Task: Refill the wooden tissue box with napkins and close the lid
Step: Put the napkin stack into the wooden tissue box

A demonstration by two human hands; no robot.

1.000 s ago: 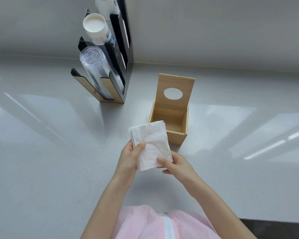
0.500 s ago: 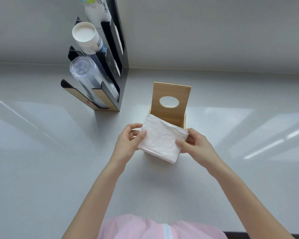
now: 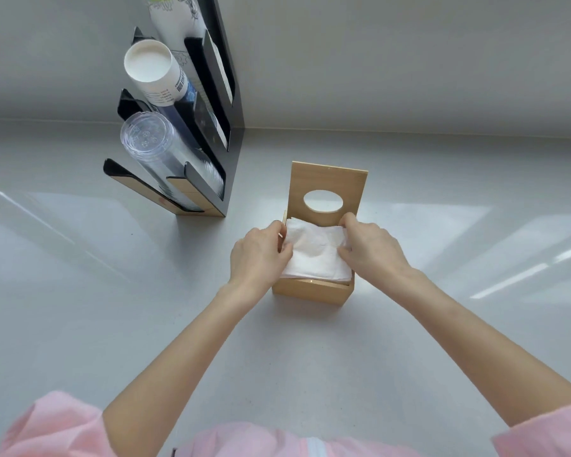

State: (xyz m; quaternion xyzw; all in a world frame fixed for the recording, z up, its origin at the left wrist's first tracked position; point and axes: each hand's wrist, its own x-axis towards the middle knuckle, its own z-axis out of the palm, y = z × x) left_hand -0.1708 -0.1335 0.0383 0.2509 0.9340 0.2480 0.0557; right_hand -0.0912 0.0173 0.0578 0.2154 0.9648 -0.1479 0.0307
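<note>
Where the glossy pale grey surface [image 3: 80, 291] meets the wall, a tall black cup dispenser rack [image 3: 225, 103] is seen, loaded with a stack of white paper cups [image 3: 152, 72] and a stack of clear plastic cups [image 3: 149, 140]. Right of it, a small square wooden tissue box [image 3: 310, 290] is placed, its round-holed wooden lid [image 3: 327, 179] raised upright at the back. A folded stack of white napkins [image 3: 314, 252] is lodged in the box opening, clamped at its sides by the fingers of the left hand [image 3: 257, 250] and right hand [image 3: 373, 249].
</note>
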